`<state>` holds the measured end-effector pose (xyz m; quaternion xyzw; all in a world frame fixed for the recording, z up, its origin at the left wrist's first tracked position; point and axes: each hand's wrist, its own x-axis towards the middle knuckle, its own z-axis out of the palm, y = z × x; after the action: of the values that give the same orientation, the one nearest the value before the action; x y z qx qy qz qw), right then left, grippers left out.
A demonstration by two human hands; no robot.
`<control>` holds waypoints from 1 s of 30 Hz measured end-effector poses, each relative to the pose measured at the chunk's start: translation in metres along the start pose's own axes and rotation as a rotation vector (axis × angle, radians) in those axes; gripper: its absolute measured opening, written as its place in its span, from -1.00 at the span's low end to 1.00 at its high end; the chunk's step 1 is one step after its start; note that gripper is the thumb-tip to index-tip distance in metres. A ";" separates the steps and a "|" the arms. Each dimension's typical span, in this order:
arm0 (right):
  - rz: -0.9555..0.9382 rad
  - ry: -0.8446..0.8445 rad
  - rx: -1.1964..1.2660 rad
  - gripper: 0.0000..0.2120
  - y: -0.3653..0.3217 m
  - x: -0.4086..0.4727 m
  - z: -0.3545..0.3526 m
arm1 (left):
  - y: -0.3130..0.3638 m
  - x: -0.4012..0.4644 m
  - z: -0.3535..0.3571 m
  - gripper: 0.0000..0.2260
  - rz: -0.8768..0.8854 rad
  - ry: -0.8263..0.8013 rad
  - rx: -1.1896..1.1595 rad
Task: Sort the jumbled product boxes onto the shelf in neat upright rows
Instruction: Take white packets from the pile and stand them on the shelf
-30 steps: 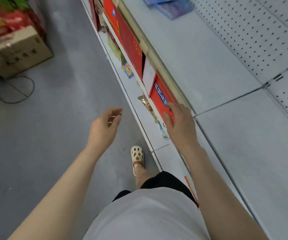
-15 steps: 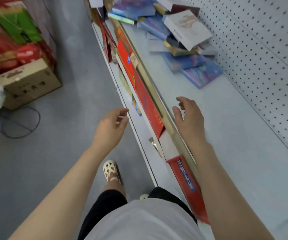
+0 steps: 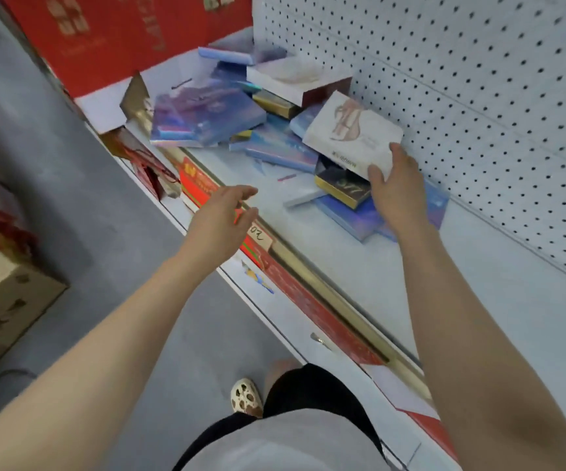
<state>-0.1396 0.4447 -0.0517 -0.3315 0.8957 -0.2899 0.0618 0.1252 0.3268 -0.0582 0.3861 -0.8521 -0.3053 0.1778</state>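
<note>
Boxes (image 3: 227, 110) jumbled on white shelf (image 3: 359, 266), lower ones half buried, print blurred.
Right hand (image 3: 399, 195) gripping white box (image 3: 353, 134) at its corner; left hand (image 3: 220, 219) loose, holding nothing; pegboard (image 3: 478, 96) behind, grey floor (image 3: 88, 198) below.

Box pile (image 3: 241, 110) blocks shelf (image 3: 478, 300) far end; near end free.

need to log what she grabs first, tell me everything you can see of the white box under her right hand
The white box is flat, looks like cardboard, with a pinkish-brown drawing on its lid and small print on its near side. It lies tilted atop the jumbled pile, beside the pegboard. The right hand grips its near corner.
</note>
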 end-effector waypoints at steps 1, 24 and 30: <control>0.056 -0.016 -0.018 -0.44 0.000 0.012 0.003 | 0.000 0.017 -0.001 -0.70 0.038 -0.011 0.017; 0.614 0.307 0.646 -0.78 -0.021 0.086 -0.027 | 0.032 0.250 0.013 -0.65 0.516 -0.015 0.245; 0.676 0.432 0.660 -0.72 -0.038 0.077 -0.031 | 0.031 0.276 0.021 -0.59 0.512 -0.267 0.455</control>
<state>-0.1876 0.3876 0.0013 0.0807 0.8060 -0.5826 0.0668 -0.0796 0.1393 -0.0348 0.1466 -0.9830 -0.1011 0.0453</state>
